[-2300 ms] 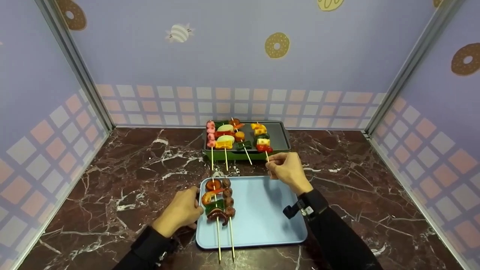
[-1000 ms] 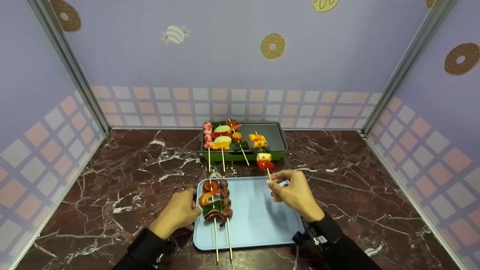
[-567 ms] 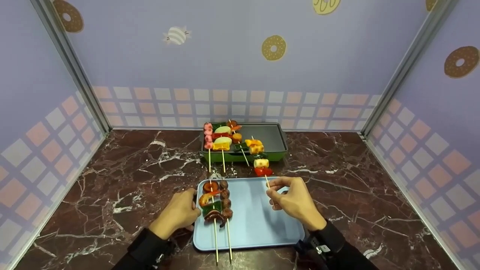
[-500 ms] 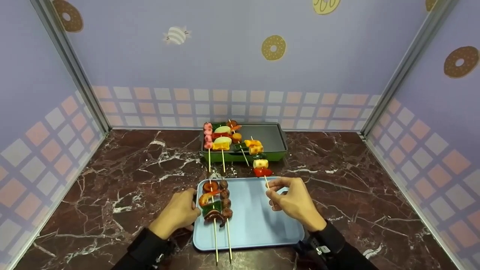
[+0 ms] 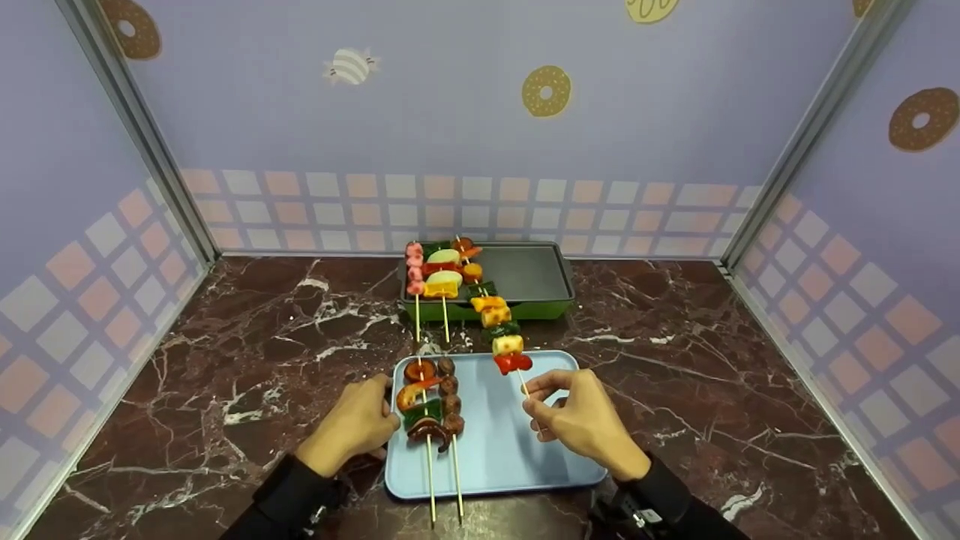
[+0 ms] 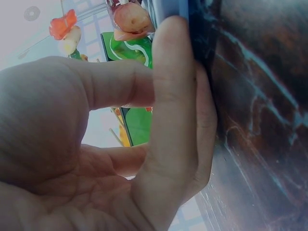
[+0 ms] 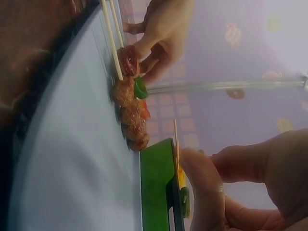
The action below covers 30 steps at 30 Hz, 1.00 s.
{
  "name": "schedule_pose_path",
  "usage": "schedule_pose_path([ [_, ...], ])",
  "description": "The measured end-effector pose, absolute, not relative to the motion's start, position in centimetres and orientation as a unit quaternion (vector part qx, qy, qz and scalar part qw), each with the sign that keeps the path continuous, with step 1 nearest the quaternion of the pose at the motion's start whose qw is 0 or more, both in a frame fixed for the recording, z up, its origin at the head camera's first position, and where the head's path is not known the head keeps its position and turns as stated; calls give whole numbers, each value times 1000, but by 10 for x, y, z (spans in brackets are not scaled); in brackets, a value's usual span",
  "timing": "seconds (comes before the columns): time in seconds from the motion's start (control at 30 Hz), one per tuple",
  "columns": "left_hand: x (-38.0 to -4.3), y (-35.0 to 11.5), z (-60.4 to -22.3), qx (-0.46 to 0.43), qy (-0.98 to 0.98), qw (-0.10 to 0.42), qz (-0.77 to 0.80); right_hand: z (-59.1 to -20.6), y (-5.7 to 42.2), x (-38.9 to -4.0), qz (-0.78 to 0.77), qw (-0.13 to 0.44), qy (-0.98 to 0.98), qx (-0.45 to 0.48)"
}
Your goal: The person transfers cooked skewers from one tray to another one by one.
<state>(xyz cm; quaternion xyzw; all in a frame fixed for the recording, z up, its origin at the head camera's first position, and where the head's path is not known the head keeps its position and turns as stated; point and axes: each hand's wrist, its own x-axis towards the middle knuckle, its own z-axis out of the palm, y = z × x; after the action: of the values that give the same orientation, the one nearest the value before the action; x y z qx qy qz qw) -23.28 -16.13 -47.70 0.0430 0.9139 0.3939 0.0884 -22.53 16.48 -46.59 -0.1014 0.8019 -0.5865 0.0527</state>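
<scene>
My right hand [image 5: 581, 416] pinches the wooden stick of a vegetable skewer [image 5: 508, 345] between thumb and fingers. Yellow, green, white and red pieces are threaded on it. The skewer hangs over the far part of the light blue tray [image 5: 525, 469], its tip reaching back toward the green grill [image 5: 532, 309]. My left hand [image 5: 356, 424] holds the tray by its left rim; its fingers [image 6: 168, 91] show large in the left wrist view. On the tray's left side lie a meatball skewer [image 5: 451, 405] and a shrimp skewer [image 5: 417, 396], sticks pointing toward me.
Behind the tray, the grill's dark plate bears a pink skewer [image 5: 415, 270], an onion and pepper skewer [image 5: 444, 279] and a third skewer [image 5: 471, 271], partly covered. Dark marbled tabletop [image 5: 285, 337] surrounds everything. Patterned walls [image 5: 480, 112] close the back and sides.
My right hand has lifted the vegetable skewer off the right part of the grill and drawn it toward me and leftward, over the tray. The left hand stays on the tray's rim.
</scene>
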Motion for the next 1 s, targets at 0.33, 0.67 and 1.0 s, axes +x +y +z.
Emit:
schedule_pose_path([
  [0.33,-232,-162,-475,42,913,93,395,-469,161,-212,-589,86,794,-120],
  [0.67,-232,-162,-476,42,912,94,397,-475,160,-201,-575,107,801,-126],
  [1.0,-234,-163,-478,50,916,81,389,-481,157,-192,-575,123,798,-131],
])
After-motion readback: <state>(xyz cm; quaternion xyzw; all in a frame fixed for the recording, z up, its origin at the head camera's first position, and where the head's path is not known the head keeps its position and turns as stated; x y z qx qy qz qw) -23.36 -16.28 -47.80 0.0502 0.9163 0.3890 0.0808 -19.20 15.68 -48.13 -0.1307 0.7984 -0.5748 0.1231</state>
